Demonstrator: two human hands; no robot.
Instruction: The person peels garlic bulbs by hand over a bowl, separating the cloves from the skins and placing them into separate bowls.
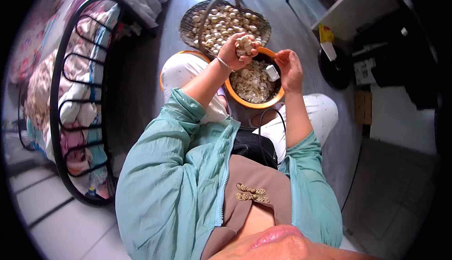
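My left hand (235, 52), palm up with fingers curled, holds a garlic bulb (244, 46) whose cloves show apart. It is between the wicker basket and the orange bucket. My right hand (290, 69) is raised over the right rim of the orange bucket (254, 105). Its fingers are bent together; whatever they may hold is too small to make out. Inside the bucket lie pale garlic skins (252, 83) and a small white block-like object (272, 73). Many whole garlic bulbs (226, 20) fill the wicker basket (187, 24) just beyond my left hand.
A black metal bed frame (59, 95) with folded bedding stands at the left. On the right are a round black object (335, 69) with a yellow packet (326, 34) and a white panel (355, 9). A black bag (254, 148) rests on my lap.
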